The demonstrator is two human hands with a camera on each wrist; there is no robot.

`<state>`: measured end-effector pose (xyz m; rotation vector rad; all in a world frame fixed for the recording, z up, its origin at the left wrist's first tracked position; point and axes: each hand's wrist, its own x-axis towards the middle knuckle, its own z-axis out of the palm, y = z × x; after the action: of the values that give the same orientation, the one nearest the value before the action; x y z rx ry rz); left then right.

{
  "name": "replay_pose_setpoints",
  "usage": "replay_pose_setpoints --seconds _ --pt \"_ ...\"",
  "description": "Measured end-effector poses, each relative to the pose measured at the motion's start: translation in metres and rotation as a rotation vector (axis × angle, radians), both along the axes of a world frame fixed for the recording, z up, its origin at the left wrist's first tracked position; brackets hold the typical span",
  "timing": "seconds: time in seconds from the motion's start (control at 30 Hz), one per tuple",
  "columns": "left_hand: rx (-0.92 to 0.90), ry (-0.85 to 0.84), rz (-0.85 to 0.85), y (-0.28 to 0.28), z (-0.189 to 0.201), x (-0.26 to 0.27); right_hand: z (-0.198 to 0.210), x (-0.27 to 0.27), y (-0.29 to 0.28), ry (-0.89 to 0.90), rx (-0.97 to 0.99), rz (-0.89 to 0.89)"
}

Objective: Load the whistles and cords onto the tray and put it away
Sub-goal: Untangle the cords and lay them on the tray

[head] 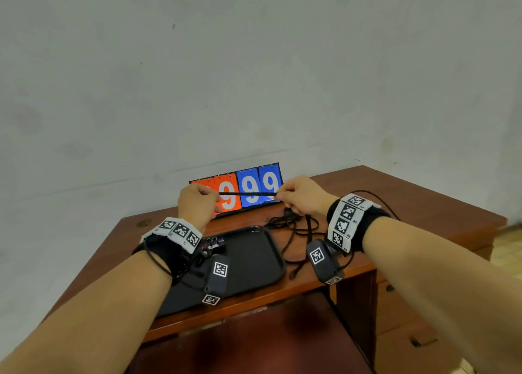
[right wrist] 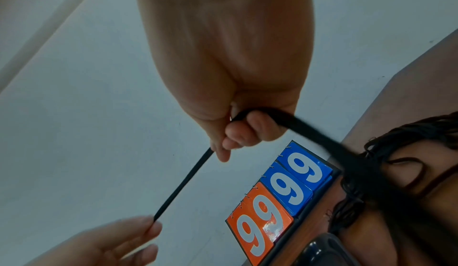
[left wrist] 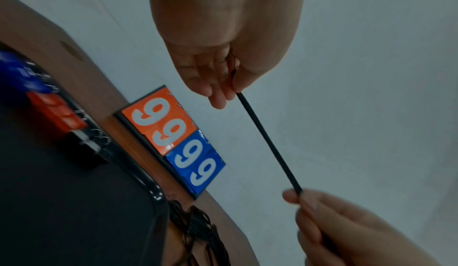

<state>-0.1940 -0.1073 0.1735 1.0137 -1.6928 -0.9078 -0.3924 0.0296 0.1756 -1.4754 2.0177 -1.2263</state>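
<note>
A black cord [head: 248, 194] is stretched taut in the air between my two hands, above the desk. My left hand [head: 197, 204] pinches its left end [left wrist: 238, 89] between thumb and fingers. My right hand [head: 299, 195] grips the other part [right wrist: 238, 117], and the rest of the cord trails down to a tangle of black cords [head: 293, 226] on the desk right of the tray. The black tray [head: 254, 260] lies below my hands. Blue, red and black whistles [left wrist: 64, 117] lie in a row along its far left edge.
A flip scoreboard [head: 240, 190] showing 99 99 stands against the wall behind my hands. The brown wooden desk [head: 395, 204] has drawers [head: 406, 317] at the lower right. A dark red seat [head: 254, 342] sits under the front edge.
</note>
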Motion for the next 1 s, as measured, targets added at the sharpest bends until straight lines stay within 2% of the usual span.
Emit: replay_pose_setpoints --seconds 0.17,0.33,0.4,0.47,0.53,0.67,0.73,0.87,1.0 --pt "0.031 0.008 0.068 -0.016 -0.003 0.031 0.002 0.01 -0.004 -0.07 -0.024 -0.039" --pt "0.132 -0.124 0.006 -0.028 -0.007 0.051 0.008 0.031 -0.014 -0.021 -0.038 -0.025" --pt "0.097 -0.244 -0.03 -0.031 -0.011 0.054 0.012 0.043 -0.019 0.028 -0.043 0.0" --pt "0.023 -0.325 -0.112 -0.028 -0.01 0.055 0.016 0.056 -0.025 0.063 -0.033 0.052" --pt "-0.017 -0.326 -0.256 -0.018 -0.004 0.053 0.018 0.07 -0.032 0.115 -0.02 0.123" --pt "0.053 -0.364 -0.543 -0.003 0.006 0.051 0.018 0.095 -0.047 0.364 0.006 0.21" --pt "0.044 -0.403 -0.608 -0.001 0.006 0.055 0.017 0.102 -0.054 0.43 -0.001 0.224" --pt "0.062 -0.338 -0.605 -0.008 -0.004 0.067 0.014 0.108 -0.06 0.459 -0.007 0.223" --pt "0.181 -0.245 -0.466 -0.023 -0.012 0.085 0.013 0.102 -0.061 0.362 -0.025 0.194"
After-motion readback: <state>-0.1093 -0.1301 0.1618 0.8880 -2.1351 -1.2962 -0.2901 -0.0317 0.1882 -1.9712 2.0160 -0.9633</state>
